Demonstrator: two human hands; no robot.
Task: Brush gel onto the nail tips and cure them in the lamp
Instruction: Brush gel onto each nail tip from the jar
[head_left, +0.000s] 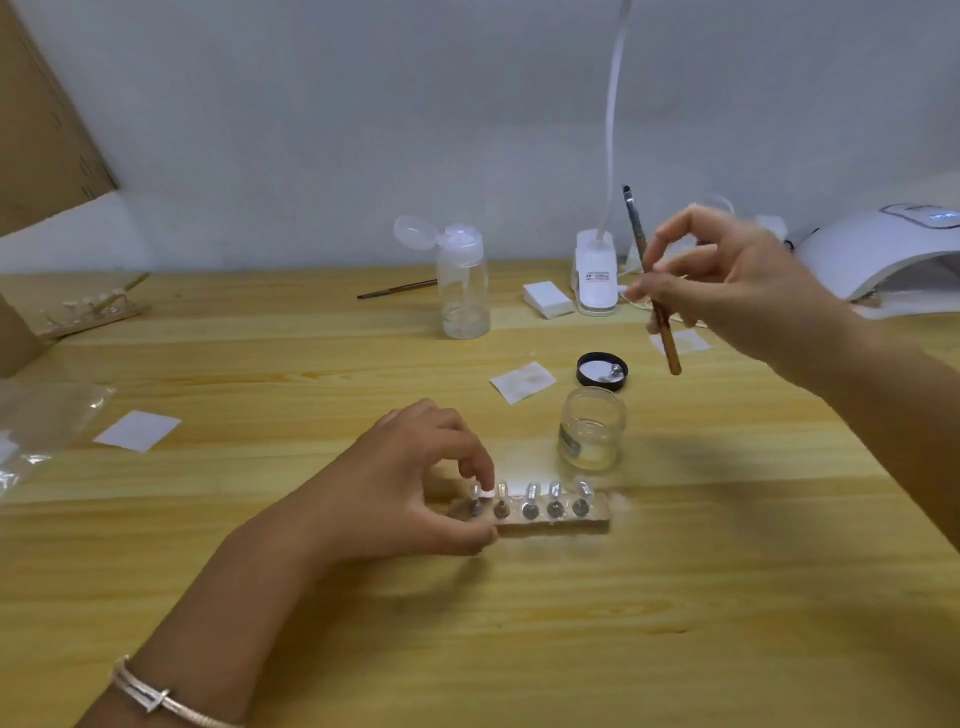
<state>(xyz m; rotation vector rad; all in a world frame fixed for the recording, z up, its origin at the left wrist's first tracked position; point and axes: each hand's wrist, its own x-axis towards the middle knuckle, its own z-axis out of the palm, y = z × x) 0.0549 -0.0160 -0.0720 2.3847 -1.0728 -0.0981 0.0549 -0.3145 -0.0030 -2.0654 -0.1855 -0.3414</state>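
Observation:
A small wooden strip lies on the table with several clear nail tips standing on little stands. My left hand grips the strip's left end, thumb at the front edge and fingers curled over the leftmost tips. My right hand is raised above the table and pinches a wooden-handled gel brush, bristles pointing up. An open glass gel jar stands just behind the strip, with its black lid lying behind it. The white curing lamp sits at the far right.
A clear pump bottle with its cap flipped open stands at the back middle, with a second brush lying beside it. A white desk-lamp base, a stack of wipes, loose paper squares and another nail strip at far left share the table.

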